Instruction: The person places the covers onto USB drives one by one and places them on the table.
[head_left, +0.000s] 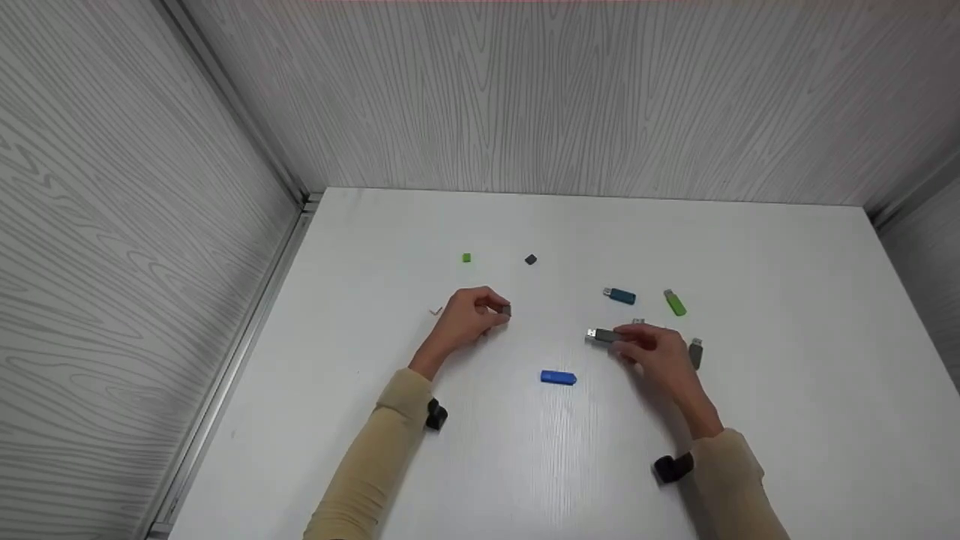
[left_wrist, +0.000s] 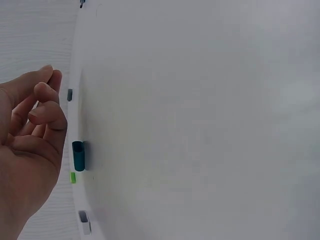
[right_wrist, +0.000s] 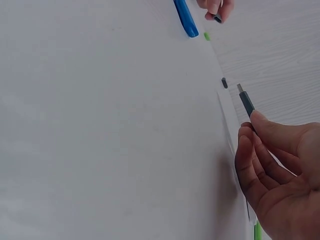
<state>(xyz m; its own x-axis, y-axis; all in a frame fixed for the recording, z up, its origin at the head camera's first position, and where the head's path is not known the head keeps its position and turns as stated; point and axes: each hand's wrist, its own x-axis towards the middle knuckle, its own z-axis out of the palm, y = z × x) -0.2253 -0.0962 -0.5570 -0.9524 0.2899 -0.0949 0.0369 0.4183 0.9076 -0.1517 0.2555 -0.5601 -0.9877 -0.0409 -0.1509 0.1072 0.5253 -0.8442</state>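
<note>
My left hand (head_left: 469,322) pinches a small dark grey USB cap (head_left: 506,310) between thumb and fingertips, above the table. To its right, my right hand (head_left: 660,356) pinches a dark grey USB stick (head_left: 603,337) by its rear end. That stick's bare metal plug points left toward the cap, with a wide gap between them. In the right wrist view the held stick (right_wrist: 246,101) tilts upward, and the cap (right_wrist: 217,18) shows in the left hand's fingers. A blue USB stick (head_left: 558,377) lies between the hands, nearer the person.
Loose caps lie beyond the left hand: a green cap (head_left: 466,257) and a dark cap (head_left: 531,259). A teal cap (left_wrist: 78,156) shows in the left wrist view. Around the right hand lie a teal stick (head_left: 619,295), a green stick (head_left: 675,302) and a grey stick (head_left: 696,353).
</note>
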